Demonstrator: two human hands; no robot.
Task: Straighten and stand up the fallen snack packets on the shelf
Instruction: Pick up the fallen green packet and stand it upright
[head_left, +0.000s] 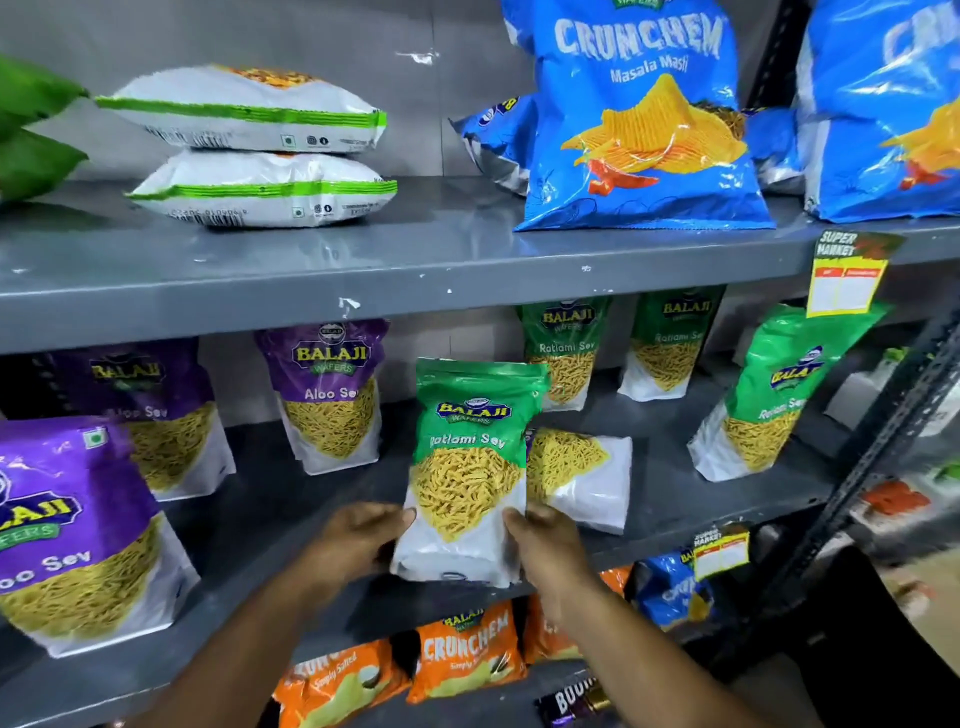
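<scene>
A green Ratlami Sev packet (470, 462) stands upright at the front of the middle shelf (270, 525). My left hand (358, 535) grips its lower left side and my right hand (545, 540) grips its lower right side. Just behind it on the right another Ratlami Sev packet (582, 475) is partly hidden, so its lean cannot be judged. On the top shelf (363, 260) two white-and-green packets (249, 150) lie flat, stacked one on the other.
Purple Aloo Sev packets (327, 395) stand left on the middle shelf; more green packets (763, 405) stand right. Blue Crunchem bags (644, 119) stand on the top shelf. Orange Crunchem bags (467, 654) fill the bottom shelf. Price tags (844, 280) hang from shelf edges.
</scene>
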